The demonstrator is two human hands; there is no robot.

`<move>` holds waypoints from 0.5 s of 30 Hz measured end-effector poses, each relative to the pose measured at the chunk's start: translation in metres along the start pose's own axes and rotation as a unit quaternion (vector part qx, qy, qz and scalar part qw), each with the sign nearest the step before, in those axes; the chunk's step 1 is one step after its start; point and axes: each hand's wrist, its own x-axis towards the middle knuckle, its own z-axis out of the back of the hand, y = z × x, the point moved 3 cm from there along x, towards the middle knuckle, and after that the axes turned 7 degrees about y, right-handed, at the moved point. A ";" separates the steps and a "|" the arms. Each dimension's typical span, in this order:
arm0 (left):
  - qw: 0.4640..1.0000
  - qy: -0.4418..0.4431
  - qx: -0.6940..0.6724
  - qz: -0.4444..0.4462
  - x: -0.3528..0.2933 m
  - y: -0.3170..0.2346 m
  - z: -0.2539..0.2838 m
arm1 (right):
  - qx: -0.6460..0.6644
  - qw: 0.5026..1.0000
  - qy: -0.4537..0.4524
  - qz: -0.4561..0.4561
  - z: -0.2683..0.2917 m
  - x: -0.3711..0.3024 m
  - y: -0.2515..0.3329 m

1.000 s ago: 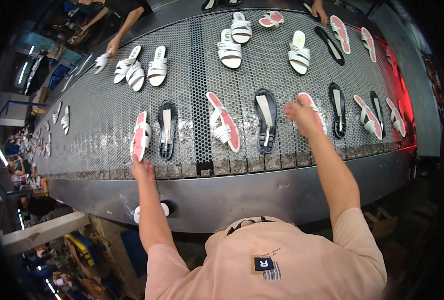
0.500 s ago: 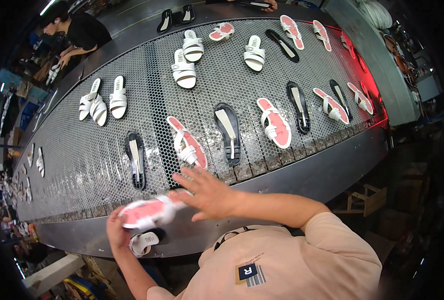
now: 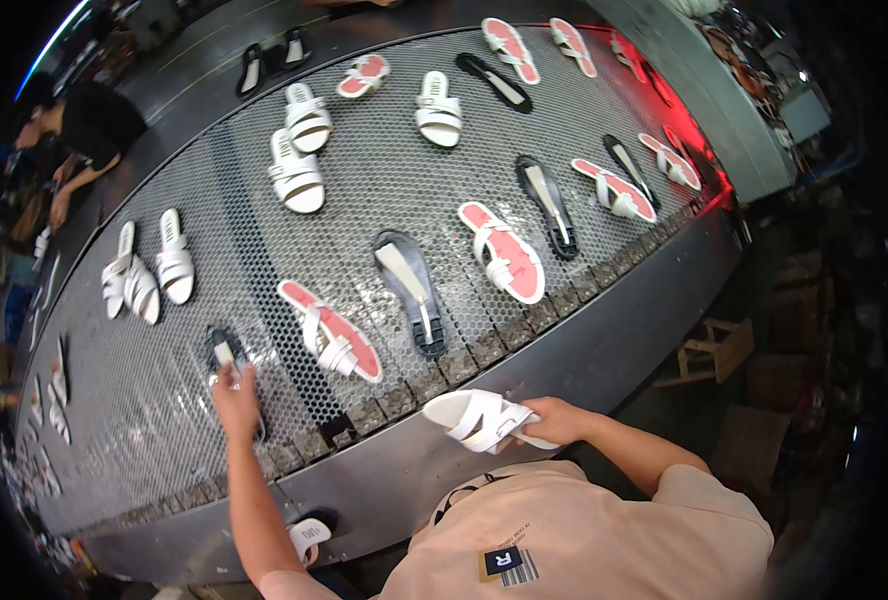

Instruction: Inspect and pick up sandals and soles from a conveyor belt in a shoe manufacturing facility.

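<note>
While a white strapped sandal [image 3: 479,417] is being held in the right hand [image 3: 561,420], in the head view a black sole [image 3: 226,352] on the mesh belt [image 3: 334,250] is being touched by the left hand [image 3: 234,398]. The right fingers are being kept closed around one end of the sandal, over the steel front panel [image 3: 404,462], with its crossed straps being turned upward. The left fingers and thumb are being curled partway over the sole; whether a firm grip is being taken cannot be told, as the contact is partly being hidden. For good handling, the sole is probably best being taken by its side edges, so that the pale insert is not being rubbed, and best being raised straight up, without the neighbouring pink-faced sandal [image 3: 331,332] being nudged. A light hold on the sandal's end is likewise best being kept, so that the straps are not being bent. Half a second ago, that sole was being left untouched, and a pink-faced piece, apparently the same sandal, was being gripped by the left hand near the belt's front edge while the right hand was being spread above it. Now its white side is being shown, and the belt is being seen at a steeper slant.
</note>
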 end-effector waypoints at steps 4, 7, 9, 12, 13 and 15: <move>0.982 -0.053 0.181 0.001 0.086 0.027 0.014 | 0.204 0.966 -0.010 -0.157 -0.012 -0.024 -0.060; 0.963 -0.017 0.263 0.063 0.118 0.021 -0.001 | 0.274 0.933 -0.020 -0.233 -0.024 -0.028 -0.063; 0.952 -0.009 0.298 0.065 0.123 0.005 -0.010 | 0.242 0.940 -0.022 -0.240 -0.025 -0.029 -0.056; 0.966 0.003 0.255 0.047 0.127 0.009 0.000 | 0.206 0.950 -0.048 -0.229 -0.024 -0.028 -0.051; 0.965 0.005 0.254 0.059 0.124 0.010 0.005 | 0.198 0.953 -0.060 -0.219 -0.022 -0.029 -0.050; 0.966 0.007 0.252 0.065 0.115 0.017 0.006 | 0.171 0.955 -0.031 -0.241 -0.014 -0.031 -0.051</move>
